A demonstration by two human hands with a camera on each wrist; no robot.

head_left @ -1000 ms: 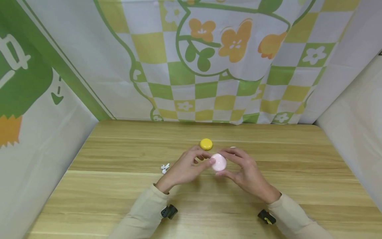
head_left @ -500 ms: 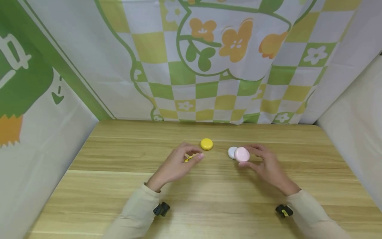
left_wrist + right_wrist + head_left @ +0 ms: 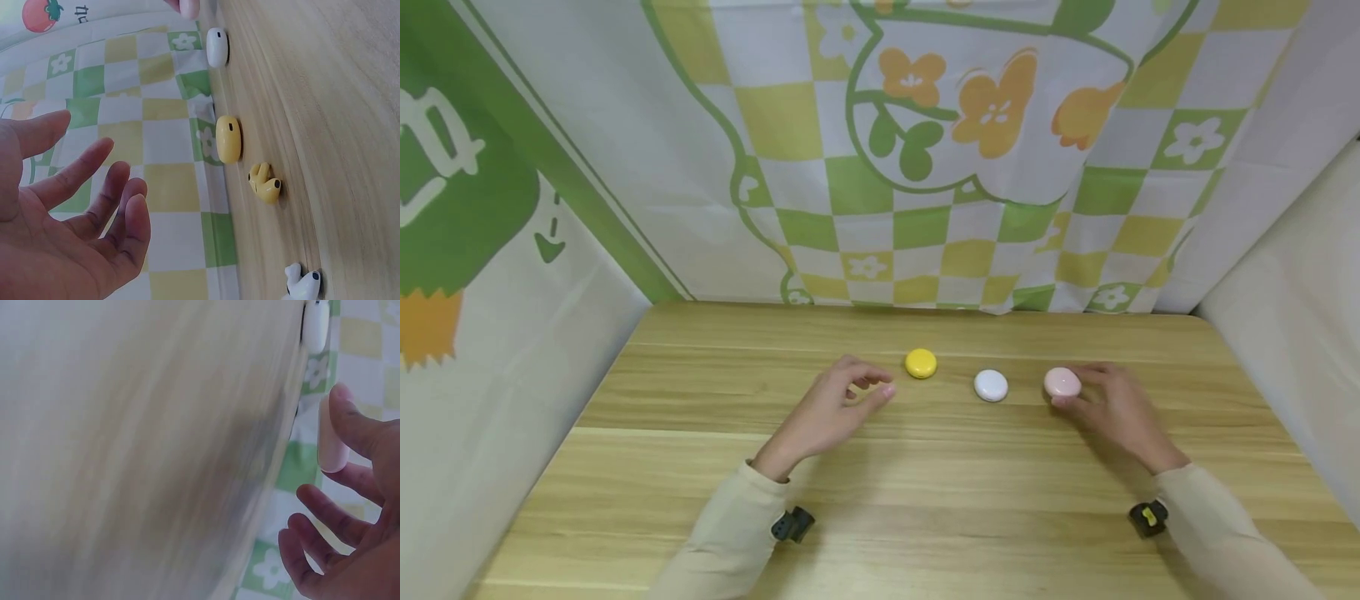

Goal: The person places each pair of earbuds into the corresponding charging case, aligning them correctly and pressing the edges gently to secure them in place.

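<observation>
In the head view my right hand [image 3: 1116, 412] pinches a round pink earbud case [image 3: 1062, 382] between thumb and fingers, right of the white earbud case [image 3: 991, 385]. The right wrist view shows the pink case [image 3: 332, 437] upright between thumb and index finger, other fingers loosely bent. My left hand [image 3: 831, 408] hovers left of the yellow earbud case [image 3: 921, 363], fingers relaxed and holding nothing. Yellow earbuds [image 3: 265, 184] and white earbuds [image 3: 304, 285] lie on the table in the left wrist view; the left hand hides them from the head camera.
The wooden table [image 3: 910, 517] ends at a checkered, flower-printed cloth [image 3: 925, 225] along the back. Fabric walls stand at both sides. A small black camera [image 3: 793, 524] is worn at the left wrist, another camera [image 3: 1148, 517] at the right.
Both hands were at the pink case; the left let go and drew back left. The right hand carried the case rightward past the white case, which now shows fully.
</observation>
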